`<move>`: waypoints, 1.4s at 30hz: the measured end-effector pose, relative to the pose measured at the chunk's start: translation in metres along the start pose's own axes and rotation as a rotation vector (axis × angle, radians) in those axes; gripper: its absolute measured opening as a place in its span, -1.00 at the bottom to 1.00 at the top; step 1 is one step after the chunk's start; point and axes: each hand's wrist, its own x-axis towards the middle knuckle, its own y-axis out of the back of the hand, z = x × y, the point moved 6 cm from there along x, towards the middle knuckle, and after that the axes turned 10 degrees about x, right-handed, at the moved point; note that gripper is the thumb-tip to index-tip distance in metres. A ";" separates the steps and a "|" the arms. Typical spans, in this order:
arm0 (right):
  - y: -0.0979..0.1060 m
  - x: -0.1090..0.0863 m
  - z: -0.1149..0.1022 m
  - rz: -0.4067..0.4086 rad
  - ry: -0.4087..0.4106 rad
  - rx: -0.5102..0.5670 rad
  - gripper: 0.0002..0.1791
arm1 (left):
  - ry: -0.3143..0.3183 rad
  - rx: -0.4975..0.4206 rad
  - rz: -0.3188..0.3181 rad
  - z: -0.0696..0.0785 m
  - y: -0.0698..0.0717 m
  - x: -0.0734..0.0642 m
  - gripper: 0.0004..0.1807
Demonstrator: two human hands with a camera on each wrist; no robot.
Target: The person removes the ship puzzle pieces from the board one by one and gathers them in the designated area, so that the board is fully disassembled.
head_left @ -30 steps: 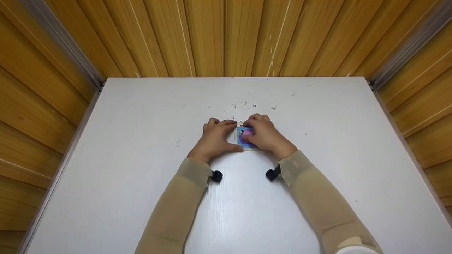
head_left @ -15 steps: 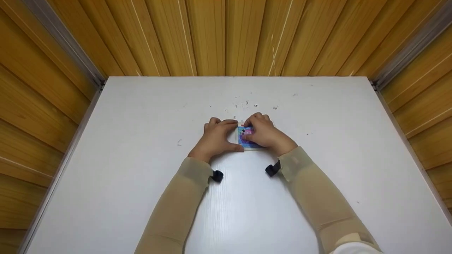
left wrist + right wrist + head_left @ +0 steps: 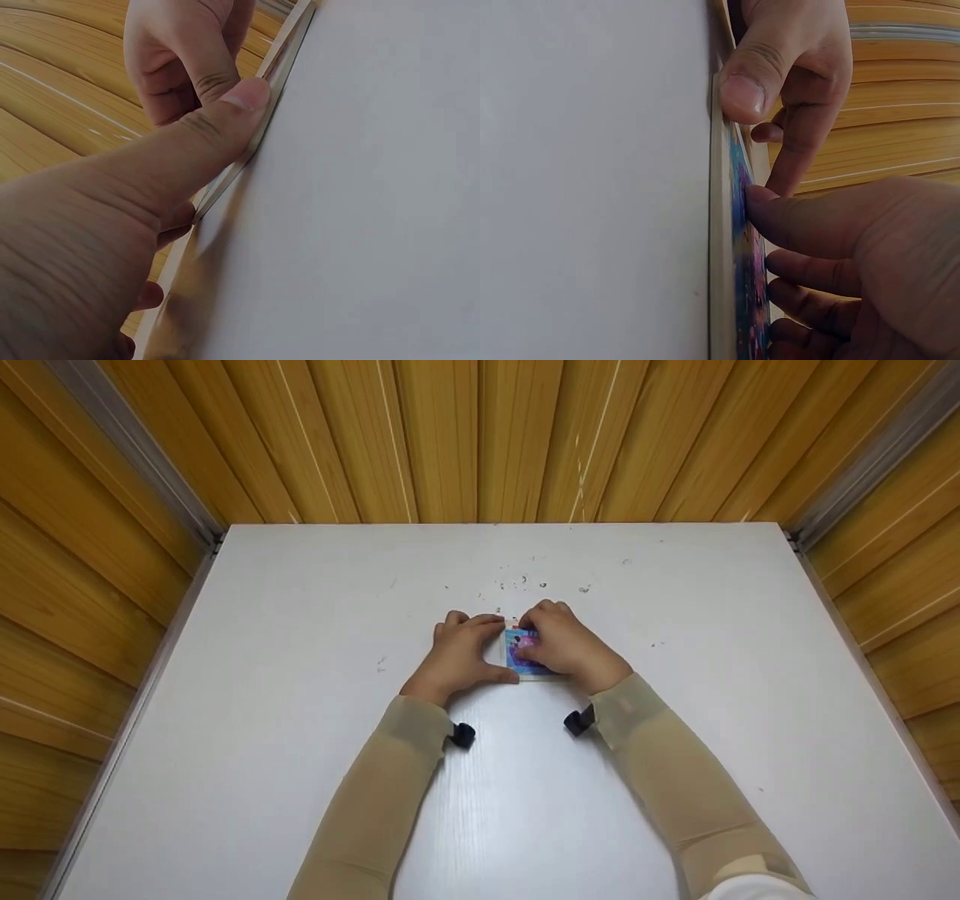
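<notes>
A small flat picture board (image 3: 513, 664) lies on the white table, with a blue, pink and purple picture inside a pale wooden rim (image 3: 721, 292). My left hand (image 3: 459, 654) holds its left side, the thumb (image 3: 247, 95) on the near edge and the fingers at the far edge. Over the right part of the board, my right hand (image 3: 568, 642) has its thumb (image 3: 795, 219) on the picture and its bent fingers (image 3: 810, 300) touching the surface. Much of the picture is hidden beneath this hand. Whether a loose piece sits between those fingertips cannot be made out.
Dark specks and scuffs (image 3: 543, 585) mark the white table (image 3: 315, 600) beyond the hands. Yellow wood-look panels (image 3: 442, 442) rise behind and at both sides. A small black camera mount (image 3: 463, 736) sits at the left wrist, another (image 3: 577, 723) at the right.
The head view has shifted very slightly. Both hands and the picture board keep nearly the same places, with no clear movement of the fingers.
</notes>
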 end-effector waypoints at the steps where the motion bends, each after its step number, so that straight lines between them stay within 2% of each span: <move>1: 0.000 0.000 -0.001 0.001 0.005 -0.006 -0.47 | 0.003 0.000 0.001 0.000 0.000 0.000 0.12; 12: 0.002 0.003 -0.006 -0.032 -0.026 -0.024 -0.48 | 0.000 -0.017 0.003 0.000 0.002 -0.001 0.12; 18: 0.002 0.010 -0.007 -0.071 -0.112 -0.015 -0.44 | 0.001 -0.002 -0.003 0.000 0.001 0.002 0.14; 24: 0.000 0.013 -0.001 -0.107 -0.166 0.049 -0.41 | 0.009 -0.009 -0.012 0.000 -0.001 0.002 0.15; 31: 0.001 0.016 -0.002 -0.116 -0.171 0.078 -0.47 | 0.006 -0.003 -0.009 -0.001 0.002 0.001 0.14; 35: 0.003 0.015 -0.002 -0.109 -0.171 0.084 -0.42 | 0.007 0.005 -0.009 0.000 0.002 0.002 0.13; 39: 0.005 0.013 -0.004 -0.102 -0.159 0.035 -0.37 | 0.003 0.004 -0.013 0.000 0.001 0.001 0.13; 42: 0.005 0.012 -0.007 -0.100 -0.130 -0.016 -0.41 | -0.001 0.008 -0.012 0.000 0.001 0.001 0.13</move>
